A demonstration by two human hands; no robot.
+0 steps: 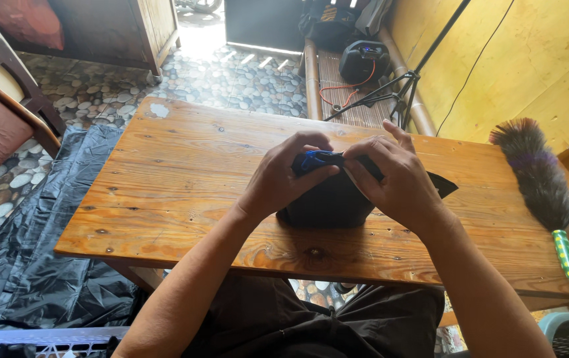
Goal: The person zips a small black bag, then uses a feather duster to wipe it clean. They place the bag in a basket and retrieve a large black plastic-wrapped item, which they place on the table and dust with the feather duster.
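My left hand (283,178) and my right hand (396,178) both grip a dark black cloth item (329,204) with a bright blue edge (314,158), held just above the wooden table (185,172). The fingers of both hands pinch its top edge, thumbs toward each other. A pointed black corner (445,183) of the cloth sticks out to the right of my right hand. The lower part of the cloth rests on the tabletop.
A feather duster (537,174) with a green handle lies on the table's right end. Black plastic sheeting (46,252) covers the pebble floor at left. A wooden chair (0,113) stands far left. A tripod (390,89) and a black speaker (364,59) stand behind the table.
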